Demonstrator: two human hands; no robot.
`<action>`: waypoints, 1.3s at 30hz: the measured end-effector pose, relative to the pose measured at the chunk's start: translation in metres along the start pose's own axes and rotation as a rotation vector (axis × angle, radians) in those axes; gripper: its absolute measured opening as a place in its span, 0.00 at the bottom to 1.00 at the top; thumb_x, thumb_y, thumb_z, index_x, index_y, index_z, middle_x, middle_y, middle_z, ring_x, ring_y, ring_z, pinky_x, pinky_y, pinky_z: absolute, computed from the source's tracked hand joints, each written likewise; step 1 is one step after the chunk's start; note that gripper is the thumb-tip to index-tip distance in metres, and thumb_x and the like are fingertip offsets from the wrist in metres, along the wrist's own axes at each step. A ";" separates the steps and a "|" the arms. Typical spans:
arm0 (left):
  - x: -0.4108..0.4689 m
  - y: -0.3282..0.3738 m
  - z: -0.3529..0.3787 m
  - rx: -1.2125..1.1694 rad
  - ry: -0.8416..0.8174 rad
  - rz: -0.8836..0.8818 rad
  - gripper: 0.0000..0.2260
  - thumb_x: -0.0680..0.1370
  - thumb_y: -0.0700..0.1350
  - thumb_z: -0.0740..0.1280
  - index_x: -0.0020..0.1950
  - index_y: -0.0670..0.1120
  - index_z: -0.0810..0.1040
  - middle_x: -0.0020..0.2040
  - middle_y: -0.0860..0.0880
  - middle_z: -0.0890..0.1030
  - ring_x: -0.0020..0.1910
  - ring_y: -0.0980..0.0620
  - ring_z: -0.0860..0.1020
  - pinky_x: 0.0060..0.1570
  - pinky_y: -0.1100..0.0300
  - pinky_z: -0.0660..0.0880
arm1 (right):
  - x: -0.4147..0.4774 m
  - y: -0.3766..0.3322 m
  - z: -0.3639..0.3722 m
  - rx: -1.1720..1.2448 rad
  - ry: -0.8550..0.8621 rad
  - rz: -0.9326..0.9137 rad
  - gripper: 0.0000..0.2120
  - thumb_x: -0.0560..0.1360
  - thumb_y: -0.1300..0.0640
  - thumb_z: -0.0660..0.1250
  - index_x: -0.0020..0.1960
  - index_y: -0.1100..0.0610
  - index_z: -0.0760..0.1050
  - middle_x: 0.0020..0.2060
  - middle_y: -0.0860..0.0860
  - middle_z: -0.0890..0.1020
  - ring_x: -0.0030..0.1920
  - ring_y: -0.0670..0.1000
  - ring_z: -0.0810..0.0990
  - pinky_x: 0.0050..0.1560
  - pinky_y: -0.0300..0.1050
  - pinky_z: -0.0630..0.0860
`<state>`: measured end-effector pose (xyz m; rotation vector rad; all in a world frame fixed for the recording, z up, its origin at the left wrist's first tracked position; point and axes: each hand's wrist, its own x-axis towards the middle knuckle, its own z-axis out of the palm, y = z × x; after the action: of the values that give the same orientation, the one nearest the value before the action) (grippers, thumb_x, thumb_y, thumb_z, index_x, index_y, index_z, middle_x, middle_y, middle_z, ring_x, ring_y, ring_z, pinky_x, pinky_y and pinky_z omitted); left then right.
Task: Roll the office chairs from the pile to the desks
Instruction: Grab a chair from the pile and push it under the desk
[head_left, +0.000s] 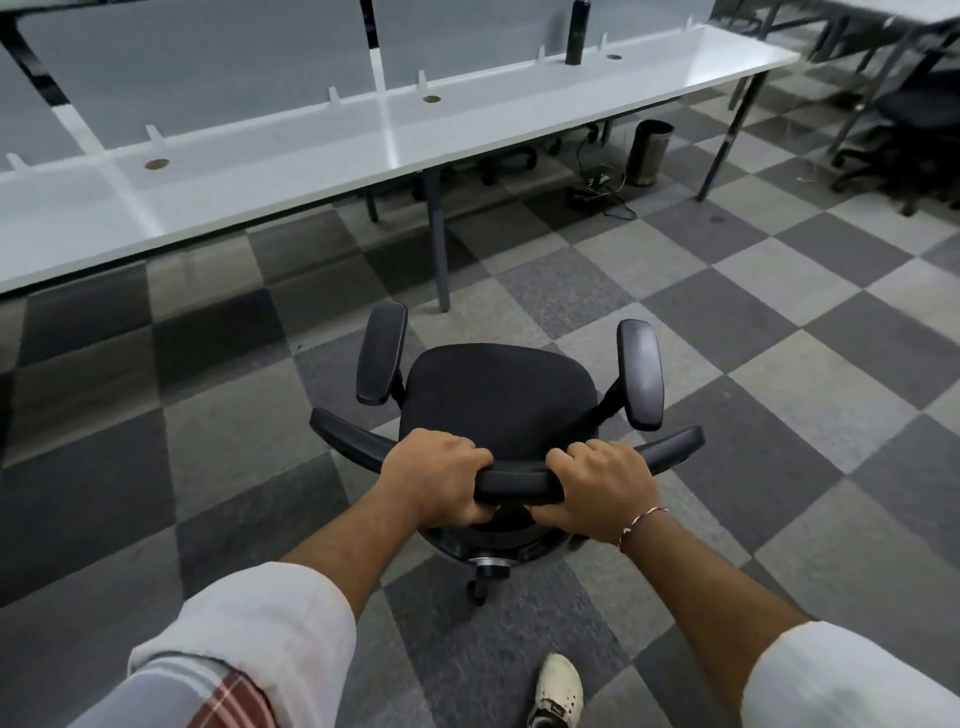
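Low in the middle of the frame, a black office chair (498, 395) stands on the gray checkered floor (675, 291). Its seat points at the long white bench (260, 171) that runs across the top of the frame, and the chair is near the bench but does not touch it. The left grip (441, 478) holds the top bar (519, 480) of the chair's back, with the fingers curled over it and the thumb tucked under. The right grip (602, 488) holds the same bar just beside it, wrapped round in the same way, and a short bit of bar shows between the two. A red and white string (641, 522) goes round the right wrist. Two black armrests (382, 353) stick out on each side of the seat. A tall dark bottle (577, 31) stands on the bench near the top right. A shiny round bin (648, 153) and some wires (597, 189) sit on the floor under the bench. More dark chairs (914, 124) are at the far upper right. One white shoe (558, 688) shows at the bottom.
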<state>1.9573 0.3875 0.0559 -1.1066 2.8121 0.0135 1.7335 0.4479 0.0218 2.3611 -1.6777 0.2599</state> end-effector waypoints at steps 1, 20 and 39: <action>0.011 0.000 -0.001 0.003 0.002 0.003 0.19 0.70 0.68 0.62 0.44 0.54 0.76 0.38 0.54 0.77 0.38 0.51 0.78 0.35 0.57 0.69 | 0.003 0.009 0.002 -0.002 0.004 0.009 0.25 0.60 0.32 0.72 0.34 0.54 0.72 0.25 0.49 0.73 0.25 0.52 0.73 0.26 0.42 0.68; 0.269 0.016 -0.032 0.064 -0.032 -0.053 0.20 0.71 0.68 0.63 0.45 0.52 0.73 0.41 0.53 0.77 0.37 0.50 0.77 0.36 0.56 0.69 | 0.082 0.237 0.033 -0.010 -0.134 0.088 0.22 0.62 0.34 0.71 0.36 0.52 0.71 0.29 0.49 0.74 0.29 0.53 0.74 0.27 0.42 0.61; 0.596 -0.029 -0.057 -0.004 -0.099 0.206 0.21 0.72 0.69 0.65 0.48 0.53 0.68 0.46 0.52 0.78 0.42 0.49 0.79 0.41 0.55 0.72 | 0.227 0.492 0.089 -0.016 -0.404 0.251 0.22 0.71 0.32 0.61 0.52 0.48 0.75 0.43 0.47 0.79 0.42 0.52 0.80 0.41 0.46 0.76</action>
<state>1.5385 -0.0408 0.0455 -0.7890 2.8239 0.0897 1.3435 0.0611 0.0417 2.2998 -2.1487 -0.2052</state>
